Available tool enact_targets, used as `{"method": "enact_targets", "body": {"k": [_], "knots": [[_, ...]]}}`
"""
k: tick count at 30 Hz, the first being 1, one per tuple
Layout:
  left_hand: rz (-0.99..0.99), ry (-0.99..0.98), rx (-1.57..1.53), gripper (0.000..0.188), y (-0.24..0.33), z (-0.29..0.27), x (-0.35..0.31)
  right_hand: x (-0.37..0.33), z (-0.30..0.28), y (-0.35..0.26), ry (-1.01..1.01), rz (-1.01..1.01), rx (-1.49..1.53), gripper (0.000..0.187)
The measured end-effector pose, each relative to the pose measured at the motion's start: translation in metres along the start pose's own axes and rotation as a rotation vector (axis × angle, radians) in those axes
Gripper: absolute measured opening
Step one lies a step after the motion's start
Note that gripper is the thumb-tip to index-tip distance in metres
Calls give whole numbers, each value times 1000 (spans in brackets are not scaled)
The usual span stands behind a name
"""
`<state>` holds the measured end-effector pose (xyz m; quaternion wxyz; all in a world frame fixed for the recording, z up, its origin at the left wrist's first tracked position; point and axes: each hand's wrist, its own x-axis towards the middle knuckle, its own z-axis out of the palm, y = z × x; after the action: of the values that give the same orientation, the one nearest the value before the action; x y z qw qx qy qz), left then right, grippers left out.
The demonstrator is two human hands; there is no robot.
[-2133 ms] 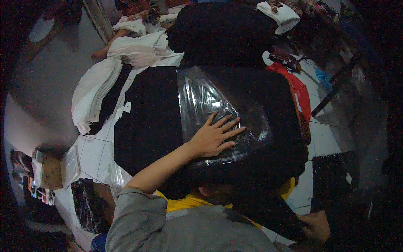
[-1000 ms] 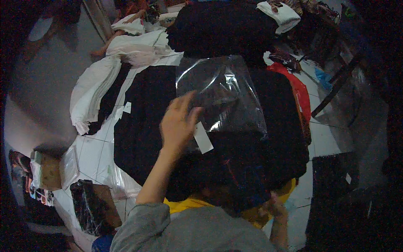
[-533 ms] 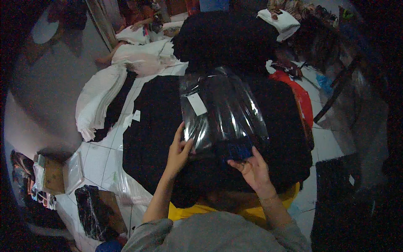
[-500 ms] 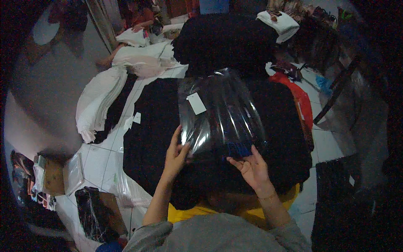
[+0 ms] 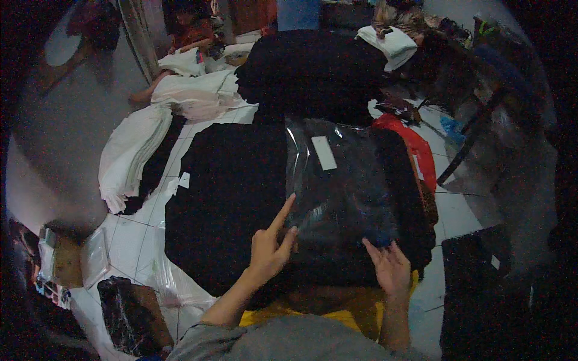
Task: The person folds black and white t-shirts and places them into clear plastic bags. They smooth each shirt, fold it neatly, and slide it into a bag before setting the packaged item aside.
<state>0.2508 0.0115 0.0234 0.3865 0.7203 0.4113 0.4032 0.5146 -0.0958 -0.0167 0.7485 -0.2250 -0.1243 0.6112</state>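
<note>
A clear plastic bag [image 5: 337, 201] lies nearly flat on a wide pile of black cloth [image 5: 226, 198]. A white tag [image 5: 324, 153] shows near its far end; whatever is inside looks dark and blends with the cloth. My left hand [image 5: 272, 249] rests at the bag's near left corner, index finger stretched along the side edge and thumb apart from it. At the near right corner, my right hand [image 5: 391, 268] touches the bag with its fingertips, fingers apart. Neither hand grips the plastic.
Beyond stands a tall stack of black cloth [image 5: 310, 66]. White folded cloths [image 5: 135, 156] lie to the left, red cloth [image 5: 415, 144] to the right. A cardboard box [image 5: 65, 259] and a plastic-wrapped dark bundle [image 5: 129, 313] sit at lower left. Other people's hands handle white cloth at the back.
The bag, raised and shiny before, has come down flatter and shifted right on the black cloth. Both hands moved right with it, and my left index finger stretched out. The view shifted slightly.
</note>
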Motion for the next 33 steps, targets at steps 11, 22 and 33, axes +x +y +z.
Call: {"method": "enact_targets", "body": {"k": [11, 22, 33], "knots": [[187, 4, 65, 71, -16, -15, 114, -3, -25, 12, 327, -352, -221, 26], [-164, 205, -254, 38, -64, -29, 119, 158, 42, 17, 77, -104, -407, 37], [-326, -9, -221, 37, -82, -23, 122, 229, 91, 105, -413, -1042, -2435, 40]]}}
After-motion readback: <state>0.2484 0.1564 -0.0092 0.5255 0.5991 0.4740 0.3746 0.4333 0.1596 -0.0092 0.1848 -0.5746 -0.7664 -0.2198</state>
